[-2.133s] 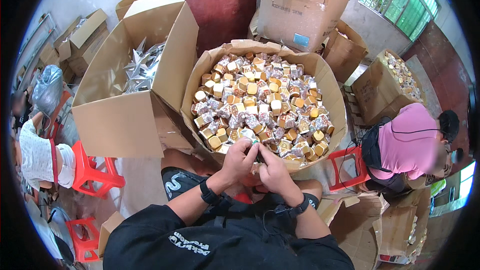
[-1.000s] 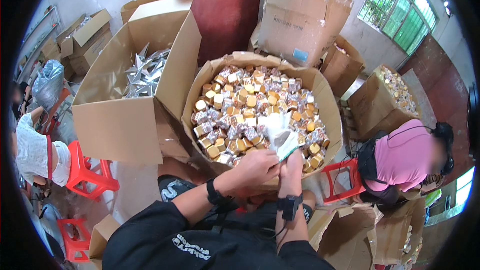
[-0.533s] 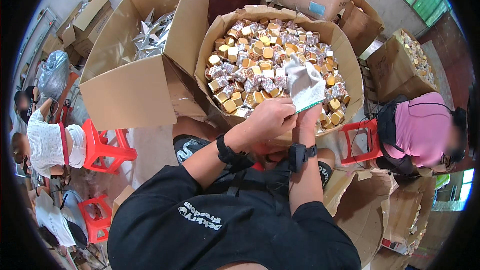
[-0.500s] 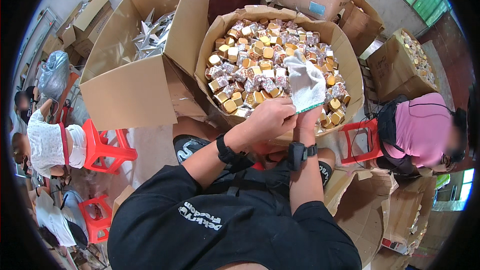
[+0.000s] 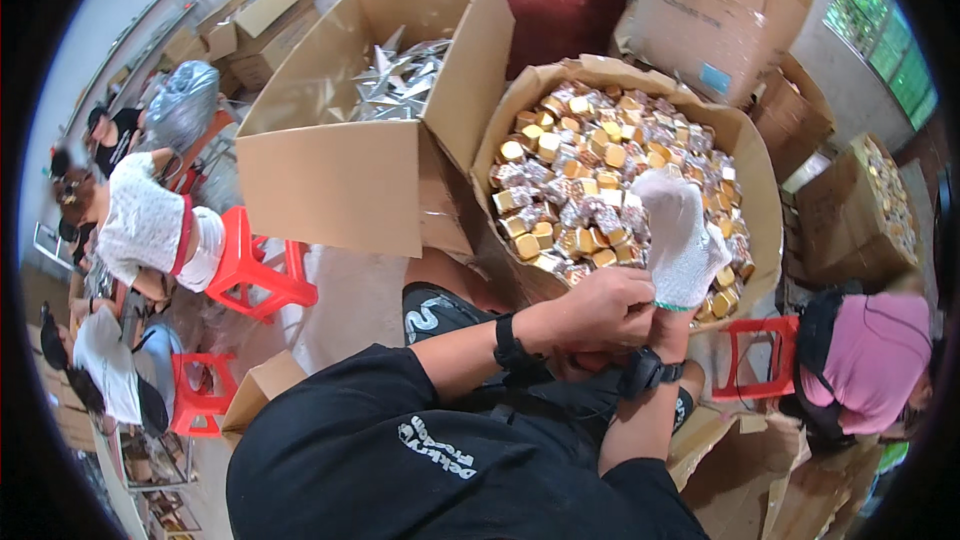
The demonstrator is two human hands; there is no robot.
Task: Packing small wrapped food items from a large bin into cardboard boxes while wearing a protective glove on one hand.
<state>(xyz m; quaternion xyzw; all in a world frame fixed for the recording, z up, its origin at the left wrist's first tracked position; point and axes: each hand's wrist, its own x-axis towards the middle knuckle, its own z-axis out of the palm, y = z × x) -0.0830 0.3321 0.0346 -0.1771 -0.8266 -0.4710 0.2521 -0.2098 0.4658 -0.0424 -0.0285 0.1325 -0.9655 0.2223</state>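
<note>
A white knitted glove (image 5: 672, 225) with a green cuff edge covers my right hand (image 5: 688, 255), which is held up in front of the round carton. Inside the glove my right fingers look stretched out, with the thumb part standing off to the right. My left hand (image 5: 618, 305) is closed in a pinch on the cuff at the right wrist. Behind both hands, the round cardboard carton (image 5: 765, 175) is full of small blocky pieces (image 5: 600, 155), gold and clear or speckled. Dark bands with small devices sit on both wrists.
An open cardboard box (image 5: 330, 175) with silver star-shaped pieces (image 5: 400, 80) stands at the left. More cartons (image 5: 720, 15) are behind and at the right. People sit on red stools (image 5: 262, 265) on both sides. Flattened cardboard (image 5: 735, 480) lies at the lower right.
The glove has slid further down over my right hand, filling out at the fingers and thumb. My left hand still grips its cuff. The whole view has shifted, with the scene moving right and down.
</note>
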